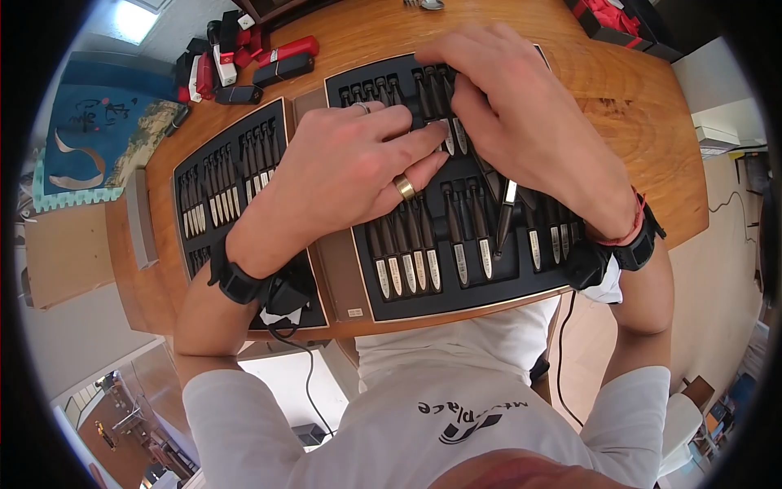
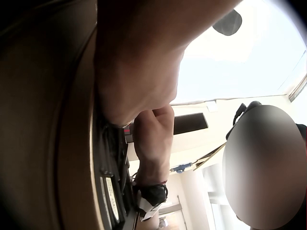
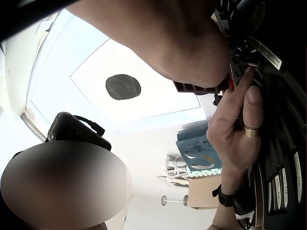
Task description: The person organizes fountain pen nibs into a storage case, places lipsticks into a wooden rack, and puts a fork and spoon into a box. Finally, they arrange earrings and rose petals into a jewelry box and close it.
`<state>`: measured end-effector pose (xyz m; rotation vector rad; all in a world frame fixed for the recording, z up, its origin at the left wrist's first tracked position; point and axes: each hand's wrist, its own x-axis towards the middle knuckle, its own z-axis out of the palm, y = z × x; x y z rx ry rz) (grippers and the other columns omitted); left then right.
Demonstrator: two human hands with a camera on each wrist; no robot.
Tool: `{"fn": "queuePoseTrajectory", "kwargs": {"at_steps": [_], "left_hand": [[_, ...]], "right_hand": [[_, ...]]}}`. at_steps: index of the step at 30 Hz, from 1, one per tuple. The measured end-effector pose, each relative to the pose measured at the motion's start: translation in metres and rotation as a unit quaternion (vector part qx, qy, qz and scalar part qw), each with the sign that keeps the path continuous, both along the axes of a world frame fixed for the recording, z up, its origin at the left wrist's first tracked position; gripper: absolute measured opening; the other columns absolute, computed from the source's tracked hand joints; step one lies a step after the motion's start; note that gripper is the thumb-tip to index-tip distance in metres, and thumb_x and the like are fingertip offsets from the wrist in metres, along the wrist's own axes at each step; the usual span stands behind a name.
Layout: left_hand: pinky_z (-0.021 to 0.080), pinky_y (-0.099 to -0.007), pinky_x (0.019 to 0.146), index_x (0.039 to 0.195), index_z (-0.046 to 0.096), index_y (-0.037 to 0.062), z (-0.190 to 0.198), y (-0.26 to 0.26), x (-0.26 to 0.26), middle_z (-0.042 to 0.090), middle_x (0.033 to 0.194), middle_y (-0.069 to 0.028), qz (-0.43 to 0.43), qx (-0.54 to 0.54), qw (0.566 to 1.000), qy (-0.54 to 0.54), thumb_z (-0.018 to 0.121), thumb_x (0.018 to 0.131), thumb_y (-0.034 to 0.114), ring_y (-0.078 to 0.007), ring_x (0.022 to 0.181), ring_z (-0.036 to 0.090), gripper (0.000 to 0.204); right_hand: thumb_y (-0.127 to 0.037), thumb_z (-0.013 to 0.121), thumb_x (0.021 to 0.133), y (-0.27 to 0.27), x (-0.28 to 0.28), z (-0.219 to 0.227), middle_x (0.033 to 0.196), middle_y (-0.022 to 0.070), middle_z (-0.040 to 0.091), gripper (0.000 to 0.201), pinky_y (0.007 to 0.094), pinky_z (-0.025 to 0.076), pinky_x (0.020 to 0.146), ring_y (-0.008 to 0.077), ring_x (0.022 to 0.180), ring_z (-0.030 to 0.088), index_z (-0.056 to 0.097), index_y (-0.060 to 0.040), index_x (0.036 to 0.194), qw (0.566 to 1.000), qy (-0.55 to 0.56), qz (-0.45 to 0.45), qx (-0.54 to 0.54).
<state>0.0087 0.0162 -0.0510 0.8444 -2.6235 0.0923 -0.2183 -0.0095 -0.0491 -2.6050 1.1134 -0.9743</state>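
Note:
A folding display case lies spread out, its black trays holding rows of dark pen-shaped sticks with pale labelled tips. Over the right tray, my left hand wears a gold ring. Its index finger and thumb reach out, fingertips right at a labelled stick in the middle row. My right hand bends over that tray's upper right part, its fingertips hidden below it; I cannot tell whether they pinch anything. A stick lies slanted beneath the right hand. In the right wrist view, a labelled tip juts out near the left fingertips.
Red, black and white small boxes are heaped at the back left of the wooden table. A blue printed bag stands at the left. A black box with red contents sits at the back right. Cables hang from both wrists.

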Motion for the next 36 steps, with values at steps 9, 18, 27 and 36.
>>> {"fn": "queuePoseTrajectory", "kwargs": {"at_steps": [9, 18, 27, 36], "left_hand": [[0.051, -0.0397, 0.059, 0.114, 0.079, 0.0128, 0.002, 0.001, -0.001, 0.058, 0.078, -0.0035, 0.004, 0.013, 1.0, -0.004, 0.08, 0.093, 0.023, -0.0243, 0.069, 0.065, 0.023], [0.051, -0.0396, 0.059, 0.115, 0.079, 0.0129, 0.004, 0.001, -0.001, 0.059, 0.078, -0.0036, 0.011, 0.023, 1.0, -0.007, 0.078, 0.094, 0.021, -0.0246, 0.07, 0.065, 0.023], [0.052, -0.0387, 0.06, 0.116, 0.077, 0.0137, 0.001, 0.001, 0.0, 0.061, 0.081, -0.0034, 0.007, 0.024, 1.0, -0.01, 0.078, 0.094, 0.021, -0.0242, 0.072, 0.067, 0.023], [0.052, -0.0394, 0.06, 0.117, 0.076, 0.014, 0.003, 0.001, -0.001, 0.061, 0.082, -0.0032, 0.018, 0.036, 0.999, -0.023, 0.077, 0.096, 0.022, -0.0248, 0.073, 0.068, 0.022]], "right_hand": [[-0.001, 0.059, 0.093, 0.004, -0.002, 0.002, 0.108, 0.0159, 0.073, 0.03, 0.048, 0.05, 0.095, 0.0372, 0.103, 0.063, 0.07, -0.0002, 0.121, 0.998, 0.054, -0.012, 0.028], [-0.005, 0.063, 0.089, 0.0, 0.002, -0.005, 0.09, 0.0205, 0.072, 0.012, 0.0534, 0.051, 0.086, 0.0434, 0.092, 0.065, 0.067, 0.0027, 0.097, 0.999, -0.041, -0.003, -0.024], [-0.015, 0.069, 0.098, 0.0, -0.006, -0.004, 0.104, 0.0213, 0.069, 0.02, 0.0493, 0.052, 0.088, 0.0429, 0.101, 0.065, 0.069, 0.001, 0.11, 0.992, 0.064, -0.11, 0.019], [-0.018, 0.068, 0.096, 0.001, -0.004, -0.005, 0.091, 0.0224, 0.069, 0.024, 0.0527, 0.053, 0.085, 0.0435, 0.091, 0.068, 0.068, 0.0044, 0.09, 0.994, 0.037, -0.1, -0.031]]}}
